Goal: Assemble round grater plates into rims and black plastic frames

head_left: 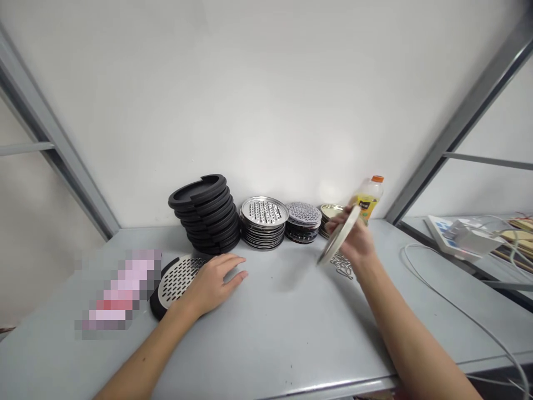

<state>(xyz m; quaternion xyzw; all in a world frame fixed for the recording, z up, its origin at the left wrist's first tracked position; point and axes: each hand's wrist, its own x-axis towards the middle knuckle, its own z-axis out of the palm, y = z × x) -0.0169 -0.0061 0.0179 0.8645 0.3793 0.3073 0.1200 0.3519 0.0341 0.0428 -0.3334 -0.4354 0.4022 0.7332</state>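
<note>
My right hand (353, 236) grips a thin round metal disc (340, 236), tilted on edge above the table's right part. Over the near right edge of a perforated metal plate (179, 280) in a black holder lies my left hand (219, 280), fingers apart and holding nothing. A tall stack of black round holders (208, 216) stands behind it. To the right of that stack are a pile of grater discs (264, 214), a second pile with finer holes (303, 216) and a third pile of shiny discs (331, 212), partly behind my right hand.
Small wire hooks (343, 266) lie below my right hand. A bottle with an orange cap (370, 194) stands by the wall. A power strip (449, 239) and white cables (458, 311) are on the right. A pixelated pink item (125, 289) lies left.
</note>
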